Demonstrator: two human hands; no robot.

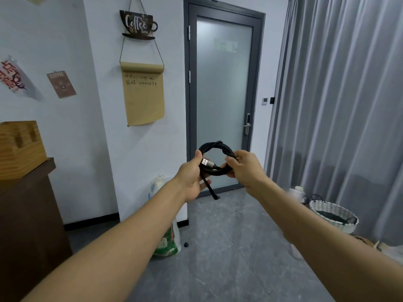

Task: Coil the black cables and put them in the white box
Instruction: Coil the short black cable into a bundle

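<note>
The left hand [192,175] and right hand [244,168] clamp opposite sides of the upright black cable [214,158] coil, its loose tail hanging below the left fingers.

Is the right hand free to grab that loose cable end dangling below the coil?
Probably not yet: the right hand is gripping the black cable coil, as is the left hand. The loose end hangs unobstructed, nearer the left.

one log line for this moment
left hand: holds black cable coil | right hand: holds coil | one end dangling | white box: not visible
</note>
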